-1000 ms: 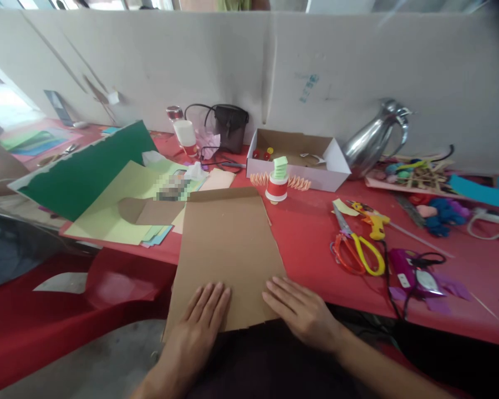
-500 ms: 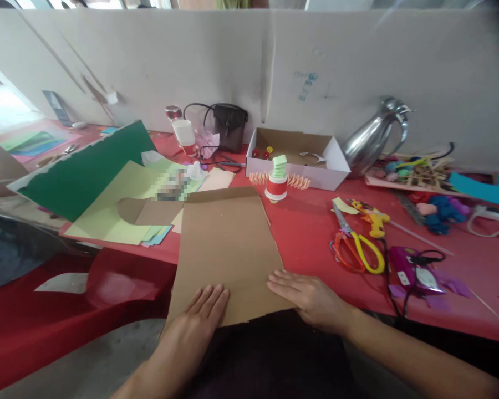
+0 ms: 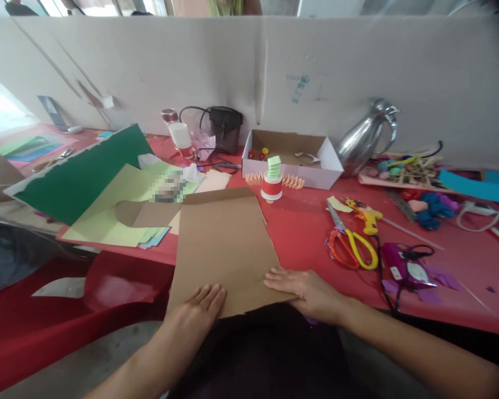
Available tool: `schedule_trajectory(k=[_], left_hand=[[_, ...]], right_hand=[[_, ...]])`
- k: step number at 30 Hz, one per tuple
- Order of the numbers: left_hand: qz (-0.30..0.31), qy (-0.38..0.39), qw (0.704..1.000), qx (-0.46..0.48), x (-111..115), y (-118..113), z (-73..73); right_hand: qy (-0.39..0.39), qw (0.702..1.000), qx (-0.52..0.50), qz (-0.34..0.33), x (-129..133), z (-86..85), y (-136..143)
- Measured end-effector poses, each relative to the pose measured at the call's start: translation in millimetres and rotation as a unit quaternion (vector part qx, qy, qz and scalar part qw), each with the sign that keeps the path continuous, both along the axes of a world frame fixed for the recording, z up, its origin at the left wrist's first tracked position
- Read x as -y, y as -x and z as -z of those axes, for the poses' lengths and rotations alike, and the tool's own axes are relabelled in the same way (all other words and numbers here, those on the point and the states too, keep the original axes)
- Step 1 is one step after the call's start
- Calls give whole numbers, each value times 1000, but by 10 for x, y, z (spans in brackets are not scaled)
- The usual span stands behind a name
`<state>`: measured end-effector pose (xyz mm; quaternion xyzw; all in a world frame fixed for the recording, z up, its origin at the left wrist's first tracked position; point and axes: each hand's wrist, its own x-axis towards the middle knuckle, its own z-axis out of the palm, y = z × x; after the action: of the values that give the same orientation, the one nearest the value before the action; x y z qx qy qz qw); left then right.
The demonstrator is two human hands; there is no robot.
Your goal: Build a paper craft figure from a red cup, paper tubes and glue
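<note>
A brown cardboard sheet point(image 3: 222, 244) lies on the red table point(image 3: 303, 233), its near edge hanging over the table's front. My left hand point(image 3: 195, 310) rests flat on the sheet's near left corner with fingers spread. My right hand point(image 3: 305, 291) lies flat on the near right corner, fingers pointing left across the sheet. Neither hand grips anything.
Scissors point(image 3: 351, 244) and a yellow glue gun point(image 3: 366, 216) lie to the right. An open white box point(image 3: 291, 158), a metal jug point(image 3: 363, 136), a red-and-white cup point(image 3: 271, 185), a dark bag point(image 3: 224, 127), green point(image 3: 79, 172) and yellow paper point(image 3: 116, 208) surround the sheet. A pale wall stands behind.
Both hands have slid toward me along the sheet, and my right hand has shifted to its right corner. The view has drifted slightly right.
</note>
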<state>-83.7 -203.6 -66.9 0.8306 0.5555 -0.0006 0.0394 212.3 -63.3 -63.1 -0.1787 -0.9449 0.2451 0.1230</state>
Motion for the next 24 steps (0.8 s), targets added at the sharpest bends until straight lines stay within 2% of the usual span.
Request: schedule_trajectory(k=[3, 6, 10, 13, 16, 19, 24], left_hand=[[-1, 26, 1000, -11, -54, -26, -88], [17, 80, 996, -19, -118, -65, -285], [6, 141, 990, -20, -209, -134, -581], [14, 174, 985, -5, -274, -124, -709], [17, 188, 982, 32, -305, -37, -726], [3, 190, 980, 58, -290, 49, -676], [-28, 192, 979, 63, -279, 91, -594]], right_hand=[[3, 1000, 3, 15, 69, -17, 6], [41, 999, 3, 17, 57, -32, 31], [117, 993, 19, 26, -22, -78, 69], [157, 987, 23, 32, -64, -130, 88], [196, 980, 13, 32, -91, -178, 98], [235, 971, -7, 35, -100, -196, 97], [232, 971, -25, 58, -60, -130, 90]])
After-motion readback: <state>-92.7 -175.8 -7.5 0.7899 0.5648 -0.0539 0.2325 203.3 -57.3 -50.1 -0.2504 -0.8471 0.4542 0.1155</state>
